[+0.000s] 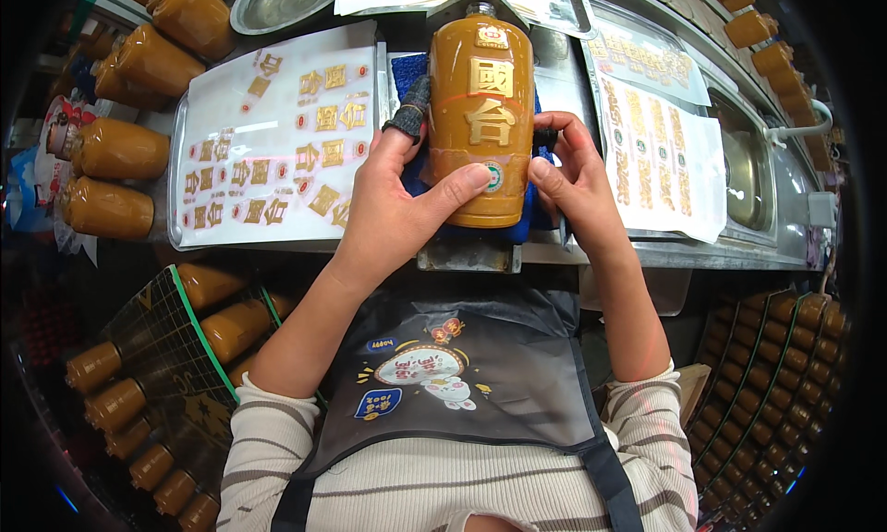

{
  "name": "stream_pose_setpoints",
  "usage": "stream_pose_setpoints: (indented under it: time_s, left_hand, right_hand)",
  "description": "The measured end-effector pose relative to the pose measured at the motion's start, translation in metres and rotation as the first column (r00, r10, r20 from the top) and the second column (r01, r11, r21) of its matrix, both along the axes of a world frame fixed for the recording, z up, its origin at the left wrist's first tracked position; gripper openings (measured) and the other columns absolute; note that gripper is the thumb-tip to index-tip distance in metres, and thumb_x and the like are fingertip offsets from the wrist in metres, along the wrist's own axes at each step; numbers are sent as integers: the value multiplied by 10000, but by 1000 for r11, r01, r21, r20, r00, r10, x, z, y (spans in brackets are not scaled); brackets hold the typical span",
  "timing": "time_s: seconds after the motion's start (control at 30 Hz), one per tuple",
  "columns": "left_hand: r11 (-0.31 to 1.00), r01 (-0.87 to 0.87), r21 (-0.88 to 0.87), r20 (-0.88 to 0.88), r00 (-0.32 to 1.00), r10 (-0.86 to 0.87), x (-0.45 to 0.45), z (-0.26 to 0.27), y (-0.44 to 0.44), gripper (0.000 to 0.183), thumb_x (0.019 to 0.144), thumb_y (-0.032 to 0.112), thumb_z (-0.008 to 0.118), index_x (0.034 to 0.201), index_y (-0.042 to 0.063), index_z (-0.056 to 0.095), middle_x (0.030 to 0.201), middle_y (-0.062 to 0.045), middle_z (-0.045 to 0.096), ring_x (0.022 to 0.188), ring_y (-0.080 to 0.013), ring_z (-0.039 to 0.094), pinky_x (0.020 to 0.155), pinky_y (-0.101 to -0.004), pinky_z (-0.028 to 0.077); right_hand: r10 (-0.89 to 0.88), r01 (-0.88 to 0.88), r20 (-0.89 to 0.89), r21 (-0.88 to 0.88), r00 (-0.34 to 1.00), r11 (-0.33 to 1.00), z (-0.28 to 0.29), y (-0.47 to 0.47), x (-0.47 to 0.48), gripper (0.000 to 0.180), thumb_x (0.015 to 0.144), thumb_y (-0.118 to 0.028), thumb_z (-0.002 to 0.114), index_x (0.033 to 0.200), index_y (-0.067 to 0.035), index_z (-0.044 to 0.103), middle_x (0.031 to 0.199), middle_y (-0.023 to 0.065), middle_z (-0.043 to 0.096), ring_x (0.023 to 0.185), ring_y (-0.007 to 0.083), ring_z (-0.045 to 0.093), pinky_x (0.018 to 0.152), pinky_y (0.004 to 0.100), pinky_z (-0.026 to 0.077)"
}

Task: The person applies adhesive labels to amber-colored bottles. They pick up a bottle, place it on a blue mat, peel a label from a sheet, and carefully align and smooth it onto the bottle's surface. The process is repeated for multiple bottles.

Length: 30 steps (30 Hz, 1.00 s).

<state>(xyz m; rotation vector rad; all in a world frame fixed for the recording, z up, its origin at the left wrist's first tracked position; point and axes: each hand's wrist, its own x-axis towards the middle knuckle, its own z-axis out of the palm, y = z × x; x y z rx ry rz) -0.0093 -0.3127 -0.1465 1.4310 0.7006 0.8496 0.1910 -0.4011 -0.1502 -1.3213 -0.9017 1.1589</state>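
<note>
A glossy brown ceramic bottle (481,116) lies on its back on a blue cloth (409,66), its neck pointing away from me. Large gold characters run down its front, with a small emblem near the neck. My left hand (409,192) rests along the left side, its thumb on a round green and white sticker (493,176) near the base. A dark knitted cover sits on one of its fingers. At the bottle's right side, my right hand (575,179) touches the lower edge with thumb and fingertips; a dark band is on a finger. Something thin and pale hangs below that hand.
A tray of gold character decals (277,206) lies left, and sheets with more decals (648,220) lie right, beside a steel sink (752,185). Brown bottles (119,147) stand at the left; more fill racks below on both sides. An oval metal tray (277,5) is at the back.
</note>
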Motion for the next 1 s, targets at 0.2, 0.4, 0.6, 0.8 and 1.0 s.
stream_pose_setpoints:
  time_s: [0.2,0.4,0.6,0.8,1.0]
  left_hand:
    - [995,32,91,-96,995,-23,-5,-8,5,590,846,271,812,1279,-29,545,1286,-162,596,1202,-200,555,1036,-359,434]
    - [983,150,-101,-12,988,-152,-21,-5,8,800,868,136,781,1511,-28,334,1496,-156,445,1423,-248,380,1185,-372,276]
    - [981,192,-14,-72,979,-192,-26,-6,9,853,848,137,799,1529,-19,311,1528,-158,419,1436,-239,367,1197,-376,256]
    - [991,120,-59,33,992,-118,-26,-14,8,660,889,211,766,1431,-22,471,1369,-118,558,1298,-195,508,1113,-341,369]
    - [984,138,-115,143,982,-121,-28,-17,11,619,918,164,729,1440,-31,460,1387,-111,561,1299,-172,501,1117,-330,368]
  right_hand:
    - [-13,14,77,-2,997,1000,1,1,-6,530,909,-243,737,1301,-19,460,1204,99,535,894,74,608,809,207,484]
    - [-20,18,119,25,993,1000,2,-9,-8,613,900,-248,739,1379,3,449,1277,122,531,872,101,608,789,216,491]
    - [-19,28,189,-42,982,999,10,-14,-19,722,847,-258,782,1411,11,420,1321,118,525,778,37,572,695,178,469]
    - [-18,22,90,-40,996,999,17,-15,-19,686,857,-218,769,1411,9,433,1331,116,515,780,33,547,667,178,454]
    - [0,4,90,-40,996,999,12,-15,-13,615,906,-226,698,1415,12,447,1336,132,518,872,78,588,738,203,476]
